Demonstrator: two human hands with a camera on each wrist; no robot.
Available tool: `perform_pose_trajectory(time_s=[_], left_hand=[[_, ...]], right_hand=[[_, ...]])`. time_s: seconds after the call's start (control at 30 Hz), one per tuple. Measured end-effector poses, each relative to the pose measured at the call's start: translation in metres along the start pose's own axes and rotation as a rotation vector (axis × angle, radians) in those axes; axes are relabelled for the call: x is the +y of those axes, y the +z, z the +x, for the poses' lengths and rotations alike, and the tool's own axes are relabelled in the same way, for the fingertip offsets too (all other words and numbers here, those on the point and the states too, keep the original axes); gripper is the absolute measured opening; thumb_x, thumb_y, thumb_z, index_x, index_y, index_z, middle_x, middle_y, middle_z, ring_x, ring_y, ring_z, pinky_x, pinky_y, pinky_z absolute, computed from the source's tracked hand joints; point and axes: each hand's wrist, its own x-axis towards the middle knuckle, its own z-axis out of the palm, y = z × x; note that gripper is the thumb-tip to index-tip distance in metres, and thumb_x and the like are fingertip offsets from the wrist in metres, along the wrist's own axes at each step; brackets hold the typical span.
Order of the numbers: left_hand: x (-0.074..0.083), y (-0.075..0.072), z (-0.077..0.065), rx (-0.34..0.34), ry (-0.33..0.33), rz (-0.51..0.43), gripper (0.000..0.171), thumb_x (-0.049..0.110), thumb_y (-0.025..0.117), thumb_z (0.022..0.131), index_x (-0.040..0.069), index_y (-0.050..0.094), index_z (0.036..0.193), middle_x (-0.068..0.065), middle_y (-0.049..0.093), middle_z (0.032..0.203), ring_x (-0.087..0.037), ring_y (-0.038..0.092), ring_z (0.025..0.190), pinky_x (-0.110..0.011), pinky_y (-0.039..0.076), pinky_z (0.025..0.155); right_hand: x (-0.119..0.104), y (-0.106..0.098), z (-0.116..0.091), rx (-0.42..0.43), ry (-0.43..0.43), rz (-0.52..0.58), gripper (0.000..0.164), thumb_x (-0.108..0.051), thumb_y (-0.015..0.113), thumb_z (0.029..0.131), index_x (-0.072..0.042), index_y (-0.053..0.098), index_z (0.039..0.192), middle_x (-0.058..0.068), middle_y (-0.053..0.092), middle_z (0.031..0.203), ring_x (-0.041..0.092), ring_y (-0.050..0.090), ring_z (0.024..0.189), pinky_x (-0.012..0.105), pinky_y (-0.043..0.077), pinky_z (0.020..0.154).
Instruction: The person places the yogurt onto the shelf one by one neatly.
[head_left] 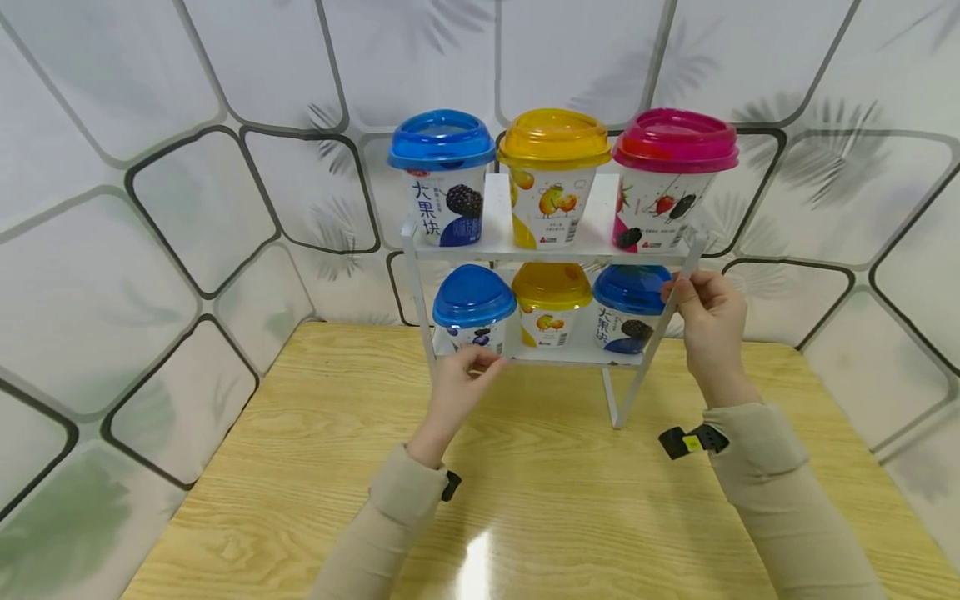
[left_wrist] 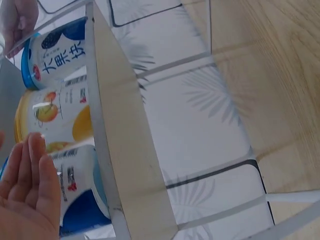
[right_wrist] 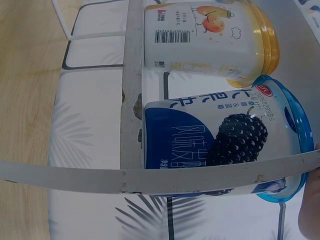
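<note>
A white two-tier rack (head_left: 525, 360) holds lidded fruit cups. Its lower shelf carries a blue-lidded cup at left (head_left: 474, 296), a yellow-lidded cup (head_left: 551, 304) in the middle, and a blue-lidded blackberry cup (head_left: 630, 308) at right. My left hand (head_left: 463, 385) is at the shelf's front edge before the left cup, its fingers loosely bent and holding nothing in the left wrist view. By the right post, my right hand (head_left: 711, 321) has fingertips at the blackberry cup's lid; the post partly hides them, so I cannot tell whether they pinch it.
Across the upper shelf stand a blue-lidded cup (head_left: 447, 187), a yellow-lidded cup (head_left: 553, 187) and a pink-lidded cup (head_left: 667, 187). Beneath the rack is a wood-grain table (head_left: 525, 483). Patterned white panels (head_left: 300, 183) enclose the back and sides.
</note>
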Motion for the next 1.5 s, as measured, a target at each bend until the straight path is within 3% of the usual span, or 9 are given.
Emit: perform_pose_trajectory(time_s=[0.1,0.23,0.33,0.5,0.7,0.83,1.1,1.5], left_hand=[[0.020,0.000,0.000,-0.105,0.003,-0.040,0.019,0.014,0.060,0.085,-0.002,0.062,0.093,-0.011,0.063,0.088,-0.019,0.058,0.080,-0.027,0.049,0.067],[0.021,0.002,0.004,-0.144,-0.016,-0.073,0.022,0.014,0.057,0.087,-0.002,0.060,0.101,-0.011,0.062,0.095,-0.020,0.057,0.087,-0.029,0.048,0.070],[0.001,0.005,0.008,-0.121,-0.003,-0.083,0.023,0.017,0.057,0.087,0.000,0.061,0.101,-0.008,0.062,0.094,-0.017,0.057,0.086,-0.026,0.048,0.069],[-0.008,0.000,0.012,-0.079,0.006,-0.070,0.022,0.017,0.057,0.087,-0.002,0.060,0.098,-0.009,0.062,0.091,-0.020,0.056,0.082,-0.029,0.048,0.069],[-0.012,-0.009,0.015,-0.052,-0.045,-0.115,0.021,0.015,0.057,0.087,-0.003,0.060,0.097,-0.010,0.060,0.088,-0.020,0.054,0.078,-0.029,0.045,0.069],[-0.010,-0.014,0.016,-0.021,-0.068,-0.140,0.019,0.010,0.057,0.087,-0.006,0.059,0.096,-0.014,0.060,0.089,-0.022,0.054,0.077,-0.025,0.045,0.068],[0.006,-0.021,0.016,0.026,0.010,-0.145,0.010,-0.001,0.053,0.086,-0.010,0.057,0.089,-0.019,0.060,0.081,-0.022,0.055,0.071,-0.021,0.044,0.062],[0.005,-0.018,0.021,0.002,0.017,-0.144,0.011,-0.001,0.053,0.086,-0.011,0.055,0.089,-0.021,0.059,0.081,-0.028,0.056,0.072,-0.019,0.043,0.062]], right_hand=[[0.001,-0.001,0.000,0.000,0.002,-0.001,0.014,-0.005,0.056,0.084,0.008,0.058,0.083,0.007,0.061,0.071,0.014,0.059,0.068,0.019,0.048,0.068],[0.001,-0.001,0.000,-0.005,0.001,-0.010,0.016,-0.006,0.056,0.084,0.010,0.057,0.084,0.006,0.061,0.072,0.014,0.059,0.068,0.019,0.048,0.068],[0.002,-0.001,0.000,-0.009,-0.007,-0.023,0.014,-0.005,0.054,0.085,0.009,0.057,0.083,0.006,0.061,0.071,0.013,0.059,0.068,0.019,0.048,0.068],[0.001,0.000,0.000,0.000,-0.010,-0.029,0.011,-0.006,0.054,0.085,0.003,0.059,0.081,0.005,0.061,0.071,0.013,0.059,0.068,0.019,0.048,0.068],[0.000,0.000,0.001,-0.001,-0.007,-0.010,0.013,-0.006,0.055,0.084,0.007,0.058,0.082,0.007,0.061,0.071,0.014,0.059,0.068,0.020,0.048,0.068],[0.000,0.000,0.000,-0.001,0.004,-0.002,0.013,-0.006,0.056,0.084,0.006,0.059,0.082,0.007,0.060,0.071,0.014,0.059,0.068,0.019,0.048,0.068],[0.000,0.000,0.000,-0.001,0.001,-0.003,0.017,-0.006,0.056,0.084,0.011,0.057,0.084,0.007,0.061,0.071,0.014,0.059,0.068,0.019,0.048,0.068],[0.001,0.000,0.000,0.000,-0.006,0.003,0.016,-0.006,0.056,0.084,0.010,0.057,0.084,0.007,0.061,0.072,0.014,0.059,0.068,0.020,0.048,0.068]])
